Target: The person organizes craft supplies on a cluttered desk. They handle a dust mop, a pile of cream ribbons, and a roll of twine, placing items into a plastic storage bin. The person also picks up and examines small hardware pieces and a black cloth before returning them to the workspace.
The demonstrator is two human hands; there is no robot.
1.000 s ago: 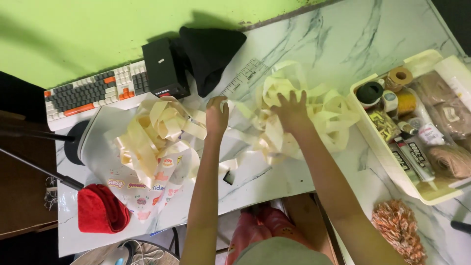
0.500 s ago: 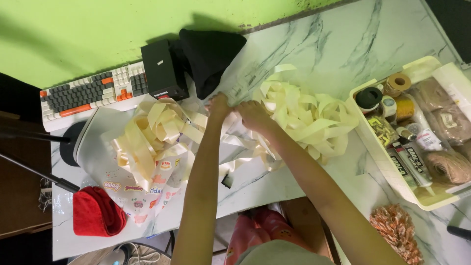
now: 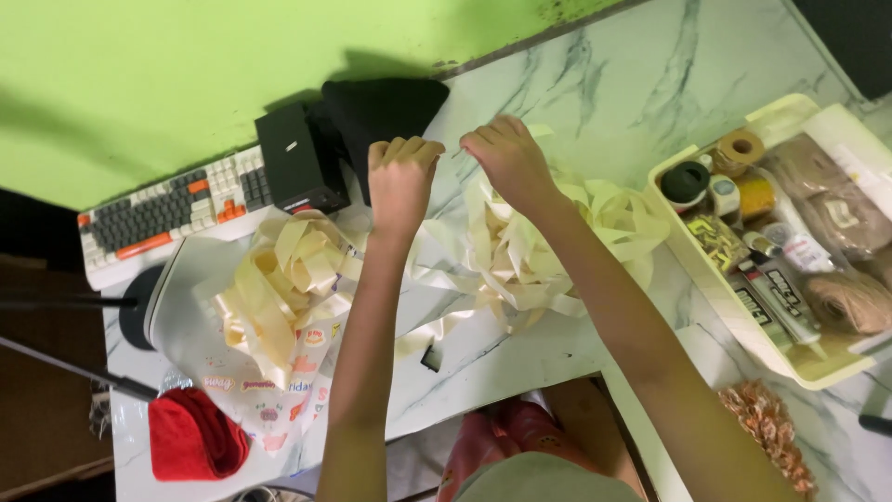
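Both hands up over the marble table (image 3: 595, 84), left hand (image 3: 401, 177) fisted and right hand (image 3: 506, 158) pinching what looks like one cream ribbon (image 3: 520, 251) strand, w/ a loose heap right below the grip and another pile (image 3: 279, 288) further left, so prob lots left to sort.

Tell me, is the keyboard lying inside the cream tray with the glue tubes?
No, the keyboard lies on the marble table by the green wall, far left of the cream tray.
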